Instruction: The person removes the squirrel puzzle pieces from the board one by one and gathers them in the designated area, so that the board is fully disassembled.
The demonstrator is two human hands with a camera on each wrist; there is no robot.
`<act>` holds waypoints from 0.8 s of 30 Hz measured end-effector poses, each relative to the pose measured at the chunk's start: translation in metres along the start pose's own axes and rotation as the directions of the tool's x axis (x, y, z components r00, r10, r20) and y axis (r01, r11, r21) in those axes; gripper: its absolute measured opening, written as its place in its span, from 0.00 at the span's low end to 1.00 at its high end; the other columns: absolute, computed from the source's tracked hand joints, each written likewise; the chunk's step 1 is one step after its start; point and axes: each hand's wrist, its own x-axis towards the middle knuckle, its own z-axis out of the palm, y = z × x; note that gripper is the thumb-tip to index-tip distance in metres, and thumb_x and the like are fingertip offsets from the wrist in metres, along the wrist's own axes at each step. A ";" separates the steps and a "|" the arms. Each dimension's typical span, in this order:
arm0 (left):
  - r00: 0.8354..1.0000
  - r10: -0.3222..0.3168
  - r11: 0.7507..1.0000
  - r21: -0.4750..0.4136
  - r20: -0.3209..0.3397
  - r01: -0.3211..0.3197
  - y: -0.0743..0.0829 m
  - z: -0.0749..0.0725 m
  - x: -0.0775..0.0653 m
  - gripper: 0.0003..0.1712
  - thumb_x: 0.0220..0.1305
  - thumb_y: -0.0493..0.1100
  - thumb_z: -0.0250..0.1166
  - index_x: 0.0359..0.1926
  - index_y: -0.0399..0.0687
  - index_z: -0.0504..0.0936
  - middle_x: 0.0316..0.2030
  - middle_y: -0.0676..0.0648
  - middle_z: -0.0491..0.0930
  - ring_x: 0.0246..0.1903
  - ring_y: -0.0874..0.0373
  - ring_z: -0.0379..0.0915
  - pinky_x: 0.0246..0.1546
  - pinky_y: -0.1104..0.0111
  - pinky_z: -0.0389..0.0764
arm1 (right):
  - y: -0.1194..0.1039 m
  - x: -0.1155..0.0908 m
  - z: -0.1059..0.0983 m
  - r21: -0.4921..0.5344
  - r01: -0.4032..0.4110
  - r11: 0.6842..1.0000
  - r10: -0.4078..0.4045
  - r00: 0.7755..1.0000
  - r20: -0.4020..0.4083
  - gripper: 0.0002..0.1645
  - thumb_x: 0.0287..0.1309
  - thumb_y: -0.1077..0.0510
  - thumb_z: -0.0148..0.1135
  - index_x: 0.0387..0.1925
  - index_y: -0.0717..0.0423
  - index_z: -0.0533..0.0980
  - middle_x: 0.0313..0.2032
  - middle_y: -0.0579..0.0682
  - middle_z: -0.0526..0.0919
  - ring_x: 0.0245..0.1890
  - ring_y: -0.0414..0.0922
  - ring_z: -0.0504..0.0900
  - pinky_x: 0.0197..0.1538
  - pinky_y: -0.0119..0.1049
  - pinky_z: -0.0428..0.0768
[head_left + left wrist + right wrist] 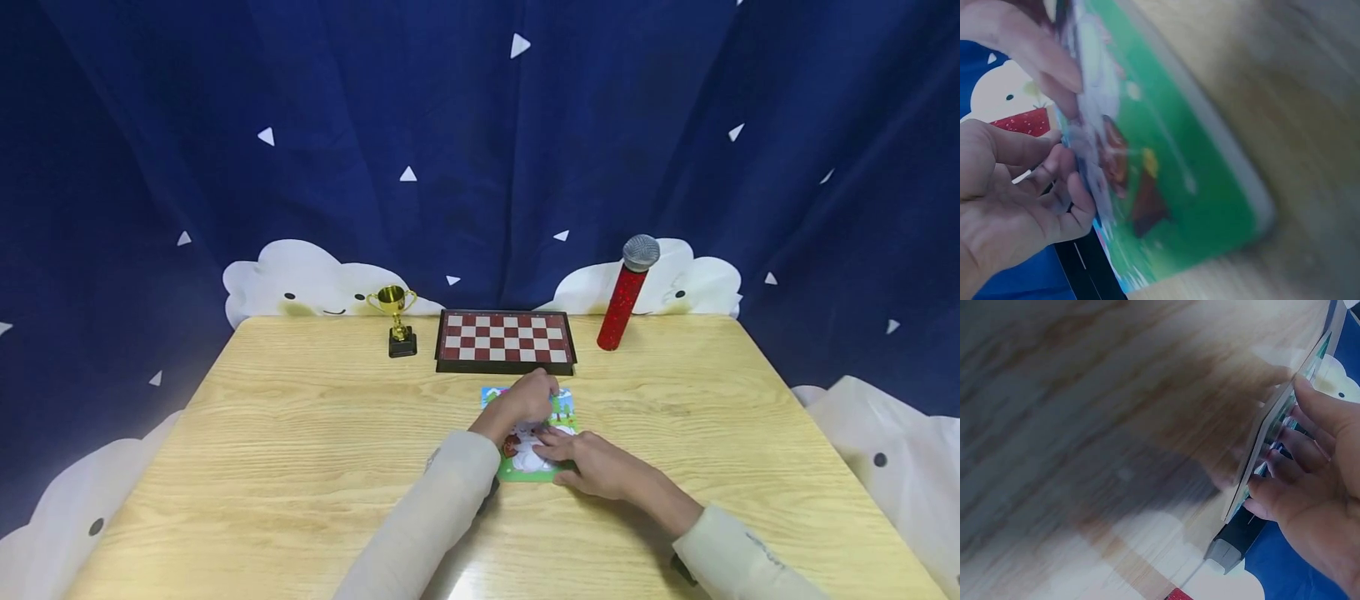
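A colourful picture board with green ground, trees and a white cartoon animal lies flat on the table, its rounded corner and pale edge showing in the left wrist view. Over its upper part is my left hand, fingers curled and fingertips right at the picture surface; I cannot tell whether they pinch anything. My right hand rests its extended fingers on the lower right of the picture, thumb by the near edge. In the right wrist view, those fingers lie across the board's face.
Behind the board lies a black-framed chessboard with red and white squares. A gold trophy cup on a black base stands at back left, and a red microphone with a silver head at back right. A dark blue curtain hangs behind the table.
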 end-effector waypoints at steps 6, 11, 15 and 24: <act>0.996 -0.038 0.998 -0.046 0.077 0.042 0.002 -0.006 0.004 0.18 0.64 0.33 0.50 0.53 0.42 0.75 0.55 0.46 0.69 0.49 0.57 0.68 0.49 0.70 0.73 | -0.001 -0.001 0.000 0.003 -0.009 1.000 0.009 1.000 0.011 0.28 0.56 0.59 0.64 0.59 0.60 0.73 0.64 0.59 0.70 0.65 0.56 0.68 0.61 0.52 0.70; 0.996 -0.054 0.996 -0.065 0.076 0.059 0.002 -0.009 0.008 0.16 0.61 0.32 0.51 0.50 0.44 0.76 0.51 0.47 0.70 0.45 0.58 0.68 0.46 0.70 0.74 | -0.001 -0.001 -0.001 -0.005 -0.013 1.000 0.013 1.000 0.015 0.28 0.56 0.59 0.64 0.59 0.60 0.73 0.64 0.59 0.69 0.65 0.55 0.68 0.62 0.52 0.70; 0.996 -0.061 0.994 -0.088 0.059 0.066 0.004 -0.009 0.009 0.18 0.60 0.30 0.51 0.51 0.43 0.75 0.51 0.47 0.72 0.47 0.57 0.69 0.50 0.69 0.74 | 0.000 -0.001 -0.002 -0.014 -0.016 1.000 0.016 1.000 0.012 0.28 0.56 0.58 0.64 0.59 0.59 0.73 0.64 0.58 0.70 0.65 0.55 0.68 0.62 0.52 0.70; 0.998 -0.053 0.994 -0.091 0.039 0.056 0.003 -0.008 0.008 0.18 0.72 0.37 0.43 0.51 0.44 0.78 0.50 0.46 0.76 0.43 0.57 0.72 0.44 0.69 0.74 | 0.002 -0.002 0.002 0.004 -0.012 1.000 0.012 1.000 0.010 0.28 0.57 0.58 0.63 0.60 0.59 0.72 0.64 0.58 0.69 0.65 0.55 0.68 0.63 0.51 0.69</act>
